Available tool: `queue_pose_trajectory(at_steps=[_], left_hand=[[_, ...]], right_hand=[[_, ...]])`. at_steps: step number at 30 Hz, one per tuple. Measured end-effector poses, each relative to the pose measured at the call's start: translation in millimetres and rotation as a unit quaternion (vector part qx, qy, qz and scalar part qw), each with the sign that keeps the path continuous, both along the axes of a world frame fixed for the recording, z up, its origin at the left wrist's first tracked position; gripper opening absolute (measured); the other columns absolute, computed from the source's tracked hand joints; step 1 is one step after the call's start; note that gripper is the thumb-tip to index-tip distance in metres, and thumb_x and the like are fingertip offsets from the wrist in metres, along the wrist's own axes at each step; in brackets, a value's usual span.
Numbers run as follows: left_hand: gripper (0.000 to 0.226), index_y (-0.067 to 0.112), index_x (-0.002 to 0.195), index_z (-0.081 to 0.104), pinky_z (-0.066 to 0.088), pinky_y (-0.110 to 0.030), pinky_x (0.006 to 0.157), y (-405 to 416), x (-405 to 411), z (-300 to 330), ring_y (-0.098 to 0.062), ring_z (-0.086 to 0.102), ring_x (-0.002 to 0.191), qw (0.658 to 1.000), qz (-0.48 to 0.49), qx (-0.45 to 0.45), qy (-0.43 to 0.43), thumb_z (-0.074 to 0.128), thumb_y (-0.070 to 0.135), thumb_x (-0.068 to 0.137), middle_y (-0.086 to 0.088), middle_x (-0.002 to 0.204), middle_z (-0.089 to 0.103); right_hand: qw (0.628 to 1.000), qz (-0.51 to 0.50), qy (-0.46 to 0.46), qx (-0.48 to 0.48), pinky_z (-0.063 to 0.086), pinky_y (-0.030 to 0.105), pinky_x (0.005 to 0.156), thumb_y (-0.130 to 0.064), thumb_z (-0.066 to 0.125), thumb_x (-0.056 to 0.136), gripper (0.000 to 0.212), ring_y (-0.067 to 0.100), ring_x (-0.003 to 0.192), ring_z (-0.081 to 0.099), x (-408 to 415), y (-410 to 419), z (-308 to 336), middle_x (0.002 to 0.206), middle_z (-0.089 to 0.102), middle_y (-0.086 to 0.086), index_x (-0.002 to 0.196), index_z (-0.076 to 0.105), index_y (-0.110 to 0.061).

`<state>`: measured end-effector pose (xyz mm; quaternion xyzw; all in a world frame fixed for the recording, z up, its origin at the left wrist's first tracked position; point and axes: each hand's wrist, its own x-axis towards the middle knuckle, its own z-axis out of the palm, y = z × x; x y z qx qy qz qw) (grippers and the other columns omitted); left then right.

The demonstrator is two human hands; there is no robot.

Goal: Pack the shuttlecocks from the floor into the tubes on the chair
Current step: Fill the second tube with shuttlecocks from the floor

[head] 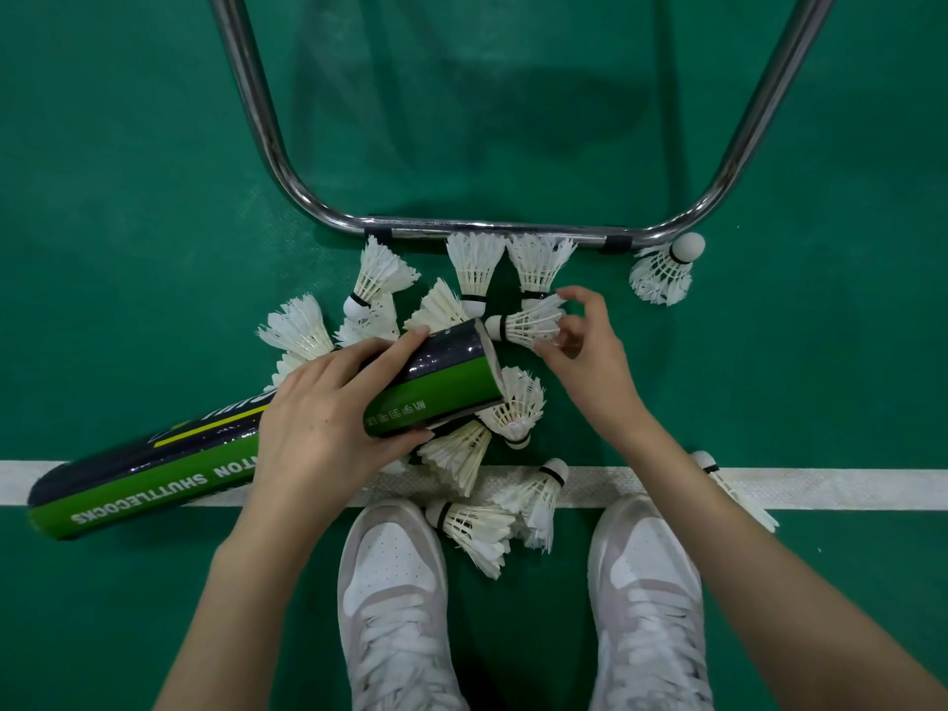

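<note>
2 shoes at 6 o'clock, loose shuttlecocks between them. Left hand grips the tube; right hand pinches a shuttlecock at its mouth. Risk: feathers snag the rim, crumpling. Chair frame at 12 o'clock.

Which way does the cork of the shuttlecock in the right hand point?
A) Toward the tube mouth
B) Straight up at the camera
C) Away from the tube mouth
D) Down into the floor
A: the right hand pinches the feathers of a shuttlecock whose white cork faces left, close to the open mouth of the shuttlecock tube gripped by the left hand.
</note>
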<state>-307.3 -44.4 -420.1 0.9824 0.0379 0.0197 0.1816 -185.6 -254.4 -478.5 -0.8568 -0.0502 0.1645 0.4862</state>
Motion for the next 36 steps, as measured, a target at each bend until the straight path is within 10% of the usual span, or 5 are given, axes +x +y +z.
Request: queue_pose_trajectory(at_steps=[23, 36], left_hand=[[0.080, 0.030, 0.137, 0.046, 0.047, -0.037, 0.077, -20.5, 7.1, 4.6, -0.026, 0.059, 0.096, 1.000, -0.010, 0.002, 0.017, 0.077, 0.046, 0.064, -0.001, 0.113, 0.062], [0.084, 0.030, 0.136, 0.046, 0.048, -0.037, 0.077, -30.3, 11.1, 9.5, -0.027, 0.061, 0.094, 1.000, -0.025, 0.015, -0.001, 0.079, 0.045, 0.061, -0.001, 0.113, 0.063]], right_hand=[[0.984, -0.064, -0.012, 0.166, 0.039, 0.020, 0.067, -0.003, 0.061, 0.086, 0.034, 0.002, 0.059, 0.042, -30.5, -34.3, 81.8, 0.051, 0.043, -0.019, 0.106, 0.047, -0.027], [0.975, 0.035, 0.091, 0.197, 0.048, 0.028, 0.087, -0.020, 0.071, 0.077, 0.048, 0.016, 0.091, 0.062, -56.4, -10.2, 85.6, 0.092, 0.066, 0.006, 0.112, 0.047, -0.043]])
